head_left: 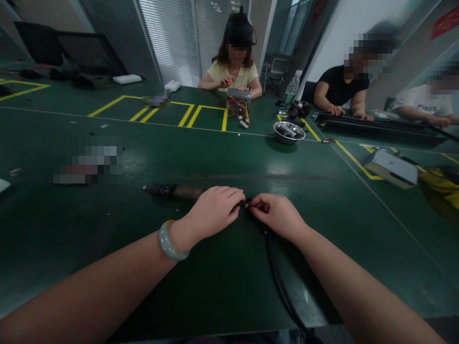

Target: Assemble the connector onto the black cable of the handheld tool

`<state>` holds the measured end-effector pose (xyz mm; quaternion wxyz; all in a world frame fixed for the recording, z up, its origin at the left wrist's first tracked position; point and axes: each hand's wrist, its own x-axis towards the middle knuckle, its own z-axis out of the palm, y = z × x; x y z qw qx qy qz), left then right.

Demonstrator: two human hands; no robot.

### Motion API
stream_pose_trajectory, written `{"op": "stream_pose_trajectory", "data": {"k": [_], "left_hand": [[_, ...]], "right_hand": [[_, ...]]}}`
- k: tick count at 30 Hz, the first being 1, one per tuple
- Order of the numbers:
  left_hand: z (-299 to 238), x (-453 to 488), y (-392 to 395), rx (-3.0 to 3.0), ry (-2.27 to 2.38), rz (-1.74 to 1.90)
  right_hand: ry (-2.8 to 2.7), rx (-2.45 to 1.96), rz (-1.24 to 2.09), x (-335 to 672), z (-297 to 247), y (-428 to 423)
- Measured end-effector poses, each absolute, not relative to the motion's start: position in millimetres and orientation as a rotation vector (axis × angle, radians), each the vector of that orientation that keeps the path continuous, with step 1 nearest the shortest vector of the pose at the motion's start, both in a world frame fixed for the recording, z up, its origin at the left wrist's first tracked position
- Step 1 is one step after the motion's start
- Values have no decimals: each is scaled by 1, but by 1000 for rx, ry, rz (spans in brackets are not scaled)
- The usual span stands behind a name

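A black and brown electric screwdriver lies on the green table, its bit end pointing left. My left hand is closed around its rear end, which the fingers mostly hide. Close by on the right, my right hand pinches the end of a black cable between thumb and fingers. A small metallic spot shows in the gap between the two hands; whether the cable end is joined to the screwdriver I cannot tell. From my right hand the cable runs down over the table's near edge.
Beyond the hands stands a metal bowl with dark items in it. A grey box with coloured wires sits before a person across the table. A silver box and a plastic bottle stand on the right; two more people work there.
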<state>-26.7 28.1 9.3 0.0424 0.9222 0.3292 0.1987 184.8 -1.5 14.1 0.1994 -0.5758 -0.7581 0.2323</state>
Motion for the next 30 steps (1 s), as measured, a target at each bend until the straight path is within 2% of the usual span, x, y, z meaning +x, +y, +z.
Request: {"op": "stream_pose_trajectory", "data": {"k": [30], "left_hand": [[5,-22,39,2798,1096,586]], "right_hand": [[-2086,-1552,516,188,5,10]]}}
